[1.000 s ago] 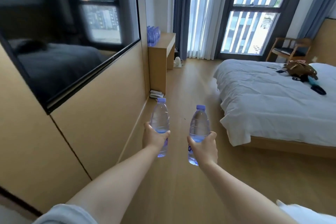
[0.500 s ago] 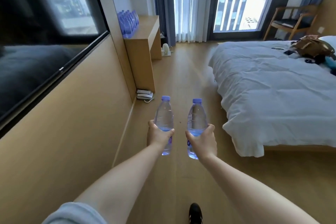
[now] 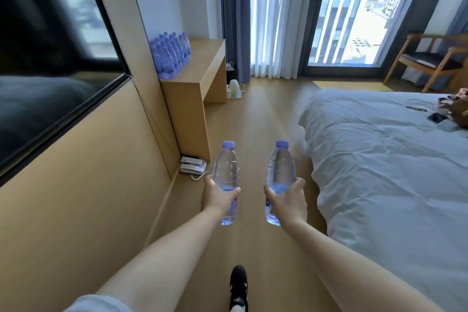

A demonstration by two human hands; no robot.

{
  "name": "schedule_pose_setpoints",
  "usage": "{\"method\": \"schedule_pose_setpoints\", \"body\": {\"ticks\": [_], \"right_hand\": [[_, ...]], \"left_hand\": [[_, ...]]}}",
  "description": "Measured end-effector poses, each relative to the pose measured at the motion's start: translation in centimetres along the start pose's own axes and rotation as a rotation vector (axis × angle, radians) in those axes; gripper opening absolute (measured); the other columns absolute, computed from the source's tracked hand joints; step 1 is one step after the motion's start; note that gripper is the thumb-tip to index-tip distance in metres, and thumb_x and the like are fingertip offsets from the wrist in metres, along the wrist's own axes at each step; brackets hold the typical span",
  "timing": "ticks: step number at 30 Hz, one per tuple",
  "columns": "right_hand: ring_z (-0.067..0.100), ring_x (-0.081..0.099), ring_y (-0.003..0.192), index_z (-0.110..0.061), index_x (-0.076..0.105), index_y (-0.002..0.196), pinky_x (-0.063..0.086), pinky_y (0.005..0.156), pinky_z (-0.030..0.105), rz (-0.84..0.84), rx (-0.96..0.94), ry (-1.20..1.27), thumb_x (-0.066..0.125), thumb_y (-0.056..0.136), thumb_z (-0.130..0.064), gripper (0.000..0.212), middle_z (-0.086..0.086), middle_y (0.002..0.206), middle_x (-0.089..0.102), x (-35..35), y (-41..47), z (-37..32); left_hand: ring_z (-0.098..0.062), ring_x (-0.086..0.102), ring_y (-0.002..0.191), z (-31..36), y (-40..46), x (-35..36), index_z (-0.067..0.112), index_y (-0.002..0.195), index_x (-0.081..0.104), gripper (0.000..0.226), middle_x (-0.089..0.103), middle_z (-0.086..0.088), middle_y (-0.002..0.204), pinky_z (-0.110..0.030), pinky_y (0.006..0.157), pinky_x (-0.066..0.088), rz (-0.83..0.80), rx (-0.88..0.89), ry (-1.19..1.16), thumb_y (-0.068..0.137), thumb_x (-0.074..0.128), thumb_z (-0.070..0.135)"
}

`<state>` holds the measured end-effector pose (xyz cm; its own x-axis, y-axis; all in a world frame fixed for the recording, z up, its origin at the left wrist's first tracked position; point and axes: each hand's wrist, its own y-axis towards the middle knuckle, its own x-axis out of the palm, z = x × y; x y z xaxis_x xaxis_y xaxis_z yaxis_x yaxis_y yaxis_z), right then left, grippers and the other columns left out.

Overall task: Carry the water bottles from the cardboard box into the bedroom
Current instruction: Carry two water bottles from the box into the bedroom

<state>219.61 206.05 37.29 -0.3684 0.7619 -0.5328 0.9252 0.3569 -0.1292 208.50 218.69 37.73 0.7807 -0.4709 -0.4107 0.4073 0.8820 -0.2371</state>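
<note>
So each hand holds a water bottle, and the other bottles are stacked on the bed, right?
Not quite. Each hand does hold a water bottle, but the other bottles stand on the wooden desk, not the bed, as the head view shows.

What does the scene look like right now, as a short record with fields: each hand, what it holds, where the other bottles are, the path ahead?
left hand: left hand grips a clear plastic water bottle with a purple cap, upright
right hand: right hand grips a second clear purple-capped water bottle, upright
bottles already placed: cluster of purple-capped bottles on the light wooden desk, against the wall
path ahead: bare wooden floor between desk and white bed
floor items: white telephone by the desk's base
</note>
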Motion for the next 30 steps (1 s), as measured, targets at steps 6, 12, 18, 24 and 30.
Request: {"method": "schedule_pose_setpoints", "body": {"ticks": [6, 12, 18, 24, 30], "right_hand": [[0.025, 0.061, 0.091, -0.019, 0.034, 0.108, 0.052, 0.080, 0.041, -0.007, 0.012, 0.011, 0.072, 0.076, -0.046, 0.057, 0.002, 0.109, 0.055, 4.7, 16.3, -5.0], [0.024, 0.060, 0.093, -0.019, 0.037, 0.102, 0.050, 0.081, 0.038, -0.029, 0.014, 0.100, 0.074, 0.073, -0.046, 0.054, 0.002, 0.106, 0.058, 6.7, 30.2, -11.0], [0.025, 0.062, 0.091, -0.015, 0.039, 0.104, 0.052, 0.081, 0.040, -0.055, 0.013, 0.119, 0.076, 0.074, -0.044, 0.056, 0.003, 0.102, 0.060, 10.0, 43.2, -13.3], [0.007, 0.057, 0.075, -0.021, 0.036, 0.097, 0.035, 0.054, 0.023, -0.117, -0.030, 0.116, 0.074, 0.075, -0.044, 0.050, -0.006, 0.092, 0.057, 12.8, 58.2, -16.7], [0.016, 0.058, 0.084, -0.020, 0.037, 0.103, 0.038, 0.060, 0.026, -0.204, -0.106, 0.096, 0.075, 0.074, -0.044, 0.054, -0.009, 0.092, 0.054, 14.6, 72.0, -23.3]], "left_hand": [[-0.028, 0.058, 0.099, 6.4, 17.4, 3.4, 0.012, 0.115, 0.039, 0.061, 0.057, -0.007, 0.109, -0.033, 0.089, 0.045, -0.010, 0.001, 0.003, 0.072, 0.081, 0.024], [-0.024, 0.054, 0.090, 14.8, 31.0, 7.0, 0.012, 0.112, 0.038, 0.060, 0.055, -0.003, 0.101, -0.029, 0.080, 0.040, -0.049, 0.019, -0.043, 0.074, 0.081, 0.025], [-0.023, 0.060, 0.093, 18.5, 40.9, 12.4, 0.012, 0.116, 0.041, 0.059, 0.061, -0.004, 0.103, -0.029, 0.082, 0.045, -0.130, 0.014, -0.025, 0.074, 0.081, 0.025], [-0.018, 0.058, 0.084, 23.7, 52.6, 17.7, 0.018, 0.108, 0.037, 0.053, 0.058, -0.002, 0.096, -0.027, 0.068, 0.046, -0.097, -0.025, -0.066, 0.076, 0.079, 0.021], [-0.023, 0.061, 0.095, 30.0, 63.4, 19.7, 0.014, 0.116, 0.040, 0.056, 0.059, -0.007, 0.104, -0.039, 0.086, 0.051, 0.009, -0.056, -0.126, 0.077, 0.079, 0.023]]}}
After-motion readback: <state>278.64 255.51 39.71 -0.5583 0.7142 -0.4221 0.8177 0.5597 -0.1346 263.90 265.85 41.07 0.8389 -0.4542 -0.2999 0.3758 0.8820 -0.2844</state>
